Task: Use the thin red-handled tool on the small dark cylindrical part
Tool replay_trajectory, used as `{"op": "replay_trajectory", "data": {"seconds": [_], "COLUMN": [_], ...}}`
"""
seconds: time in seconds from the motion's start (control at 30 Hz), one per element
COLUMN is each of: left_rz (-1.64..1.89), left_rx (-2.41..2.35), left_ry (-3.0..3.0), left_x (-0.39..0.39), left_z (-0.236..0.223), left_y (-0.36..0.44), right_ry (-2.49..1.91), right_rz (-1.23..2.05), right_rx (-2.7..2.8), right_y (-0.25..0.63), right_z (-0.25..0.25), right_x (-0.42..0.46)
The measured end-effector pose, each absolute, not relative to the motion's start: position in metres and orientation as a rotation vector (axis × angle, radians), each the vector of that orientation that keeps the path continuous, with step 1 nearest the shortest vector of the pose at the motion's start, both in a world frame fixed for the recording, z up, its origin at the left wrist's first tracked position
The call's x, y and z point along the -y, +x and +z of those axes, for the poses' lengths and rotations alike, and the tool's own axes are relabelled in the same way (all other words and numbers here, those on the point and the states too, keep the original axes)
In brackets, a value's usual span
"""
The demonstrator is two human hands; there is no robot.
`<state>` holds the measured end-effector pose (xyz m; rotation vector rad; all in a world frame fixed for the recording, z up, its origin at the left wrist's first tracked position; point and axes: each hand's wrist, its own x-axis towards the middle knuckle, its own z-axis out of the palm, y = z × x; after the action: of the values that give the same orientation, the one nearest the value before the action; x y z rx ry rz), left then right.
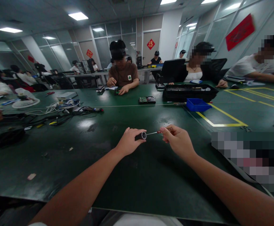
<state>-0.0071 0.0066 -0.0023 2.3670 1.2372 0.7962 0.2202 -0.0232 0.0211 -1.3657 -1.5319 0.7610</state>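
Observation:
My left hand (128, 142) is closed around a short black cylinder (139, 137) with a silver ring at its end, held just over the green table. The ringed end faces right and toward me. A slim screwdriver (153, 133) with a thin metal shaft and a reddish handle sits pinched in the fingers of my right hand (179, 141). Its shaft points left, with the tip at the ringed end of the cylinder. Whether the tip touches anything inside cannot be made out. My fingers cover most of the handle.
Across the green table (80, 169) lie a bare circuit drive (147, 99), a long black tray (190, 93) and a blue bin (198, 105). Tangled cables (66, 114) spread at the left. A person (124, 70) works opposite; other people sit on both sides.

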Motion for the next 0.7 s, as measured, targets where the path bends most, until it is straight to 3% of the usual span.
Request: {"op": "replay_trajectory", "data": {"seconds": [0.7], "left_rz": [0.771], "left_rx": [-1.273], "left_ry": [2.334], "left_x": [-0.01], "left_z": [-0.0051], "left_y": [-0.0095], "right_ry": [-1.314], "right_rz": [0.812], "right_rx": [1.688], "right_y": [0.2139], "right_z": [0.015], "right_x": [0.0244]}}
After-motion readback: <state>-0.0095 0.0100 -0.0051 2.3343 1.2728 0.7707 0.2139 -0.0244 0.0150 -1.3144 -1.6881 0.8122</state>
